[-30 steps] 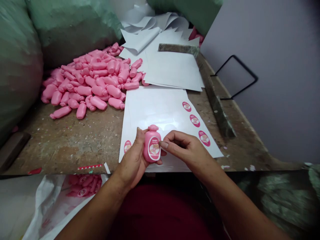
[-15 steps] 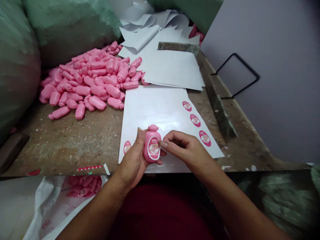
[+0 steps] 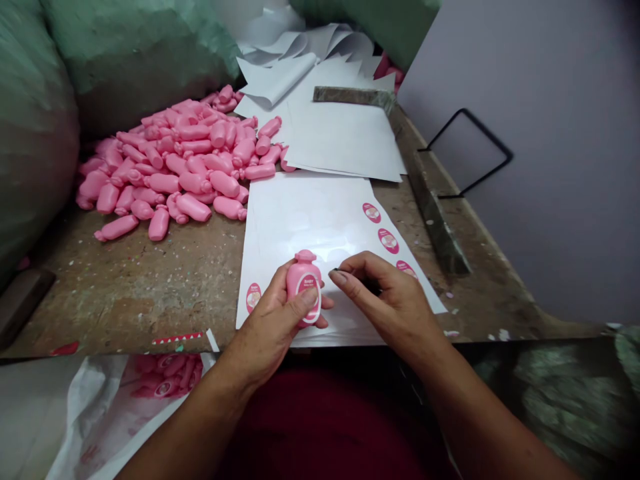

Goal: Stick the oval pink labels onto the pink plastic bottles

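My left hand [image 3: 270,320] is shut around a pink plastic baby bottle [image 3: 303,287], its thumb lying across the oval label on the bottle's front. My right hand [image 3: 387,300] sits just right of the bottle, thumb and fingertips pinched together above a glossy white label sheet [image 3: 320,227]. Nothing shows between those fingertips. Several oval pink labels stand along the sheet's right edge, among them one [image 3: 388,241] beside my right hand. Another oval label [image 3: 253,298] lies left of my left hand.
A heap of unlabelled pink bottles [image 3: 170,167] lies on the worn wooden table [image 3: 150,287] at left, beside stacked white sheets [image 3: 340,137]. Large green sacks [image 3: 35,133] rise behind and left. A white sack [image 3: 110,400] holding labelled bottles sits below the table edge.
My left thumb has moved onto the bottle's label and covers much of it. My right hand has drawn away from the bottle, up and to the right, with its fingers pinched.
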Demonstrator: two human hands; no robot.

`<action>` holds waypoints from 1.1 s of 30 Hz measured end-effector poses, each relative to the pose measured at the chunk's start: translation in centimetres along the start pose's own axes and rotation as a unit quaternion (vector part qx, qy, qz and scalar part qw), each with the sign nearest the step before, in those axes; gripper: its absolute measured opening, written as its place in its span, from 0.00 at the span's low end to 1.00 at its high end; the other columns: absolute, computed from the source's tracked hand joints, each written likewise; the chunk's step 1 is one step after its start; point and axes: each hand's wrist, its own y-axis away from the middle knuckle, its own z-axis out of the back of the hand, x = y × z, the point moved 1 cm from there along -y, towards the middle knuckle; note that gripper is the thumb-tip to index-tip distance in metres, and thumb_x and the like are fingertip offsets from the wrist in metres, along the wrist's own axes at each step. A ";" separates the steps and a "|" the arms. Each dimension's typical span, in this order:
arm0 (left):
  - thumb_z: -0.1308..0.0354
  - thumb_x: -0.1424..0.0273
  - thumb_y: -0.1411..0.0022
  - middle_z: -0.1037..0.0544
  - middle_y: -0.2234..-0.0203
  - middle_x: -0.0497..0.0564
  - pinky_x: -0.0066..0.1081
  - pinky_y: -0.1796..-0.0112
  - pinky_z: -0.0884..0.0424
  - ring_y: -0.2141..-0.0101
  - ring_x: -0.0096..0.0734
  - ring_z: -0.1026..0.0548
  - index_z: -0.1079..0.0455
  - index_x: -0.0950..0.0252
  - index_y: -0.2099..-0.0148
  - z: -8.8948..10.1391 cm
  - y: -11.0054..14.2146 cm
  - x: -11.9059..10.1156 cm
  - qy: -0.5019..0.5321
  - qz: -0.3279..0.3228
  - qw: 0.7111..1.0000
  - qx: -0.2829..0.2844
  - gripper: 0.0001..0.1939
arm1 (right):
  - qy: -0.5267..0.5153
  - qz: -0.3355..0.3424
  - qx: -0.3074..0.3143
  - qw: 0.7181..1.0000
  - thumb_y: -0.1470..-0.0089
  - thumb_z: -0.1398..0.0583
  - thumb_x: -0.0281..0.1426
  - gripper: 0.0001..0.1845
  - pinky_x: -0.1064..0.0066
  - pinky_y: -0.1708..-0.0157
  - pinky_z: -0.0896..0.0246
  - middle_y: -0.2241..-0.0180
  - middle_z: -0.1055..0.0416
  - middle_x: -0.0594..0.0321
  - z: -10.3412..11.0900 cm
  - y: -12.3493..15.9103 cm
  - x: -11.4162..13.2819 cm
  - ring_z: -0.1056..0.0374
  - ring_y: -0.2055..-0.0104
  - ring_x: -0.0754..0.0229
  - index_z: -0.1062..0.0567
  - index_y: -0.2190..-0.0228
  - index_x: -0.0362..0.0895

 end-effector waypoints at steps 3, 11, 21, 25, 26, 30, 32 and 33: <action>0.35 0.71 0.40 0.28 0.58 0.49 0.25 0.61 0.29 0.62 0.26 0.27 0.34 0.55 0.42 0.3 0.1 0.3 -0.035 -0.005 0.999 0.027 0.25 | -0.079 -0.015 0.021 0.997 0.50 0.35 0.42 0.13 0.68 0.71 0.43 0.76 0.32 0.68 -0.3 0.0 0.4 0.36 0.73 0.61 0.29 0.71 0.47; 0.30 0.80 0.53 0.26 0.57 0.48 0.29 0.58 0.29 0.57 0.32 0.23 0.34 0.53 0.43 0.7 0.7 -0.1 0.026 0.093 0.994 0.051 0.37 | -0.227 -0.040 0.087 0.969 0.51 0.33 0.41 0.13 0.70 0.69 0.40 0.74 0.30 0.68 -1.0 -0.8 0.2 0.35 0.72 0.63 0.28 0.72 0.46; 0.29 0.59 0.49 0.20 0.64 0.52 0.28 0.61 0.29 0.63 0.35 0.22 0.25 0.59 0.51 12.3 9.3 -5.0 -0.202 0.046 0.959 -0.192 0.23 | -0.109 -0.036 0.028 0.993 0.56 0.31 0.48 0.18 0.66 0.67 0.37 0.71 0.26 0.64 -0.8 -0.6 -1.4 0.31 0.68 0.56 0.25 0.71 0.49; 0.28 0.59 0.52 0.18 0.58 0.54 0.34 0.57 0.28 0.56 0.46 0.23 0.21 0.60 0.56 17.1 14.1 -8.0 -0.419 0.042 0.855 -0.303 0.20 | -0.052 -0.028 0.050 0.997 0.58 0.32 0.53 0.20 0.62 0.68 0.31 0.69 0.22 0.60 -0.6 -1.2 -2.8 0.27 0.67 0.51 0.23 0.71 0.50; 0.29 0.59 0.51 0.18 0.58 0.55 0.36 0.56 0.28 0.55 0.48 0.23 0.21 0.61 0.56 17.6 13.9 -8.7 -0.447 0.012 0.831 -0.331 0.21 | -0.037 -0.025 0.055 0.997 0.58 0.33 0.54 0.21 0.62 0.67 0.30 0.68 0.22 0.60 -0.7 -1.4 -3.3 0.26 0.67 0.49 0.23 0.71 0.50; 0.38 0.61 0.42 0.19 0.56 0.58 0.38 0.52 0.30 0.56 0.45 0.23 0.23 0.64 0.54 18.4 7.0 -11.2 -0.560 -0.149 0.716 -0.390 0.17 | 0.018 -0.017 0.045 0.999 0.58 0.35 0.57 0.24 0.59 0.65 0.27 0.66 0.20 0.60 -1.3 -2.0 -4.0 0.24 0.63 0.46 0.22 0.69 0.51; 0.40 0.64 0.41 0.22 0.50 0.58 0.39 0.49 0.33 0.52 0.44 0.25 0.25 0.63 0.51 19.0 2.1 -12.4 -0.588 -0.157 0.688 -0.396 0.17 | 0.033 0.004 0.052 0.998 0.55 0.38 0.58 0.24 0.61 0.66 0.27 0.67 0.20 0.60 -1.6 -1.9 -3.5 0.24 0.64 0.47 0.22 0.69 0.51; 0.39 0.65 0.41 0.23 0.49 0.58 0.40 0.46 0.35 0.50 0.45 0.26 0.26 0.62 0.49 19.2 -0.1 -12.9 -0.602 -0.152 0.677 -0.395 0.18 | 0.037 0.017 0.061 0.997 0.52 0.39 0.57 0.23 0.62 0.66 0.27 0.67 0.20 0.60 -1.8 -1.6 -3.0 0.24 0.64 0.48 0.22 0.68 0.51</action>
